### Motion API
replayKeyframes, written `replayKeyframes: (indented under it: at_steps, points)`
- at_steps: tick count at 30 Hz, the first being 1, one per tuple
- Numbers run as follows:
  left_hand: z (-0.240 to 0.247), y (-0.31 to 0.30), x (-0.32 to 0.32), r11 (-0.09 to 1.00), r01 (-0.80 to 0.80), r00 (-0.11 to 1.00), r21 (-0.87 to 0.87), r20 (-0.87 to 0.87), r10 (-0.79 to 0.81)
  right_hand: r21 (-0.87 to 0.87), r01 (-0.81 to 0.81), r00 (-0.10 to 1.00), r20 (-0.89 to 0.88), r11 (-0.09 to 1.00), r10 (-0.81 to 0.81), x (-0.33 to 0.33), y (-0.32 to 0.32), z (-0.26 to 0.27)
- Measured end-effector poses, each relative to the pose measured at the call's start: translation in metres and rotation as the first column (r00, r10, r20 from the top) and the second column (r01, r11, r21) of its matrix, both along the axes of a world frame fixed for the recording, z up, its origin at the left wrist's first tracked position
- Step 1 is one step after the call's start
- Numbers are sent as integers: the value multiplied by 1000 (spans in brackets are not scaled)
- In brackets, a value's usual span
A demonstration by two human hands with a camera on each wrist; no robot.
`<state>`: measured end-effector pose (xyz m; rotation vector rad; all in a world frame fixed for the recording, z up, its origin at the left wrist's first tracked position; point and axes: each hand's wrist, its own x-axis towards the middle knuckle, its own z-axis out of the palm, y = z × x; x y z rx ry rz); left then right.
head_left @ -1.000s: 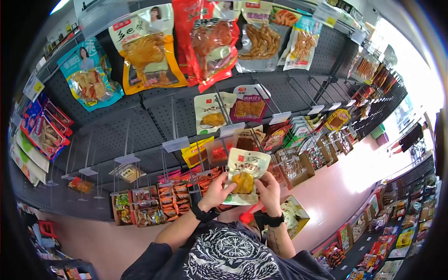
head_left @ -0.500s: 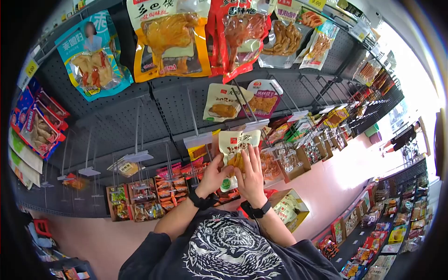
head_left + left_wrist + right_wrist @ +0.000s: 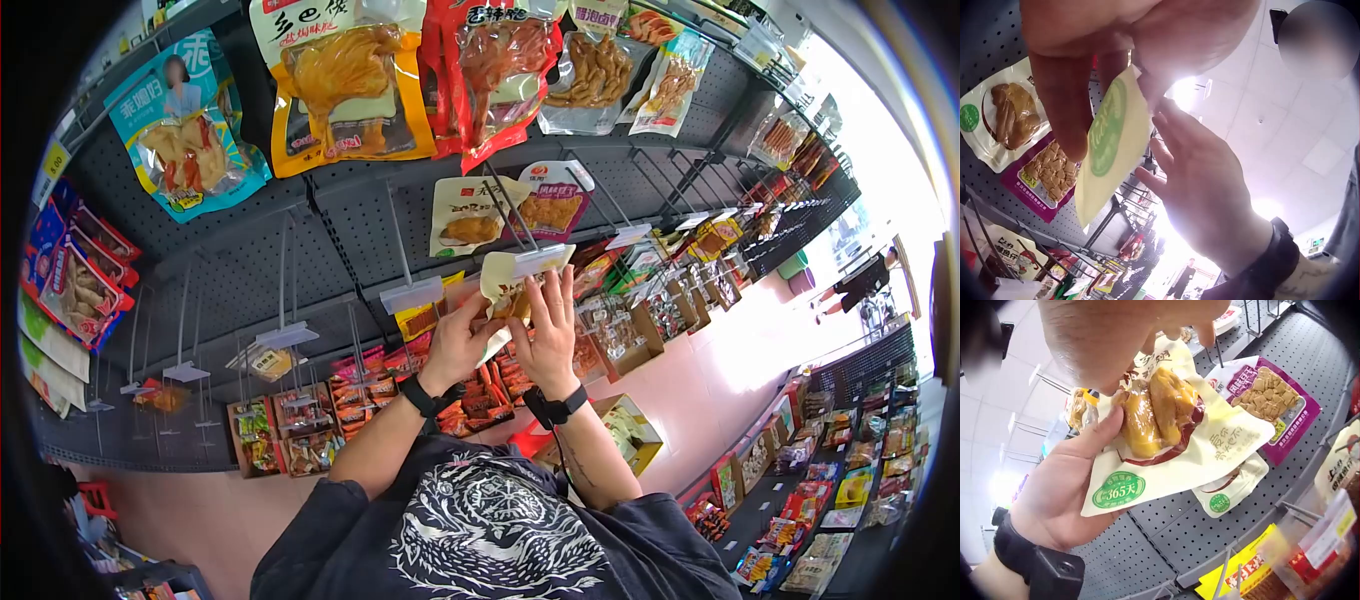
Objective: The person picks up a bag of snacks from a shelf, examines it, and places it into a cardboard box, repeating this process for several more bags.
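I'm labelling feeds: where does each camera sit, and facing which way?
Head: on the head, facing forward and down at left hand and right hand; arms, shirt show.
Left wrist: worn there, facing the held pouch, ceiling beyond; both hands show.
Right wrist: worn there, facing that pouch's front; both hands show.
Both wrist views share that pouch and a purple pack.

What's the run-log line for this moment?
left hand: grips cream pouch, thumb in front | right hand: fingers extended over pouch front | purple pack: hanging behind, against pegboard
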<state>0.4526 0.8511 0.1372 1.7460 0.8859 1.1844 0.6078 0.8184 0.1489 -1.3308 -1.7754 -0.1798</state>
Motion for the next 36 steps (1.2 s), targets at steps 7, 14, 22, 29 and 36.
replayKeyframes:
  at_steps: [7,14,22,29,36]
  points:
    - [-35,11,1,999,-11,996,-43,93,15,33,-67,998,6,997,67,-11,19,-11]
    - [-36,29,5,998,-43,986,-48,160,51,27,-2,1000,18,1000,1,-19,31,-3]
    - [-24,16,8,997,30,975,-71,224,-14,73,-9,1000,-20,997,10,-19,30,-8]
    - [-32,17,11,986,68,986,-153,161,-43,29,165,973,160,986,-167,-25,26,-2]
    - [-17,15,7,998,40,992,-45,119,-34,30,138,977,158,990,-142,-22,29,-7]
